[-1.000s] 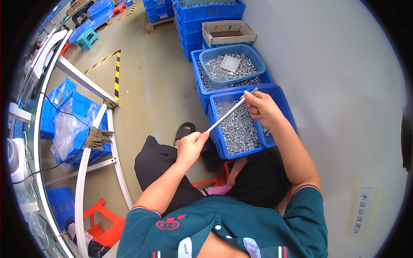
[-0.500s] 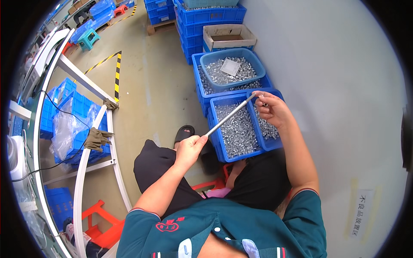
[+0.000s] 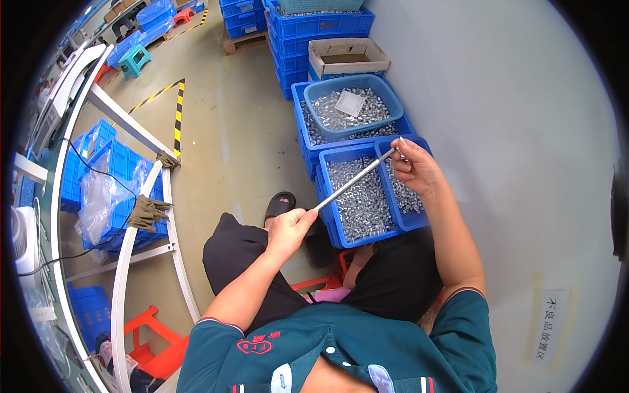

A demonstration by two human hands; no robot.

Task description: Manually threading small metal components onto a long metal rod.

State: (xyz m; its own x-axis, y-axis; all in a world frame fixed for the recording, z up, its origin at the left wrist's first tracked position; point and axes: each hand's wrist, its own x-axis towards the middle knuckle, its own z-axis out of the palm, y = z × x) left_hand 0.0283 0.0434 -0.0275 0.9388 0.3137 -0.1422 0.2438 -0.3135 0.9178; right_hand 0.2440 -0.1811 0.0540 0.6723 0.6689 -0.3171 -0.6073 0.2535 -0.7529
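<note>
A long, thin silver metal rod (image 3: 357, 179) slants up and to the right in front of me. My left hand (image 3: 290, 229) is closed around its lower end. At its upper end, my right hand (image 3: 415, 167) pinches with thumb and fingers, touching the tip. A small shiny metal part shows between those fingers, though its exact shape is too small to tell. Beneath the rod stands a blue bin (image 3: 327, 216) filled with many small silver metal sleeves (image 3: 362, 203). A second blue bin (image 3: 419, 219) beside it, partly under my right hand, holds more of them.
A light-blue basin (image 3: 393, 112) of metal parts, with a white card (image 3: 350, 103) on top, sits farther back. Behind it are a cardboard box (image 3: 350, 59) and stacked blue crates (image 3: 291, 46). A white-framed bench (image 3: 124, 281) stands left; a grey wall (image 3: 511, 164) rises right.
My right fingers have moved slightly right and closed in at the rod's upper tip. The rod has tilted a little lower; my left hand keeps its hold.
</note>
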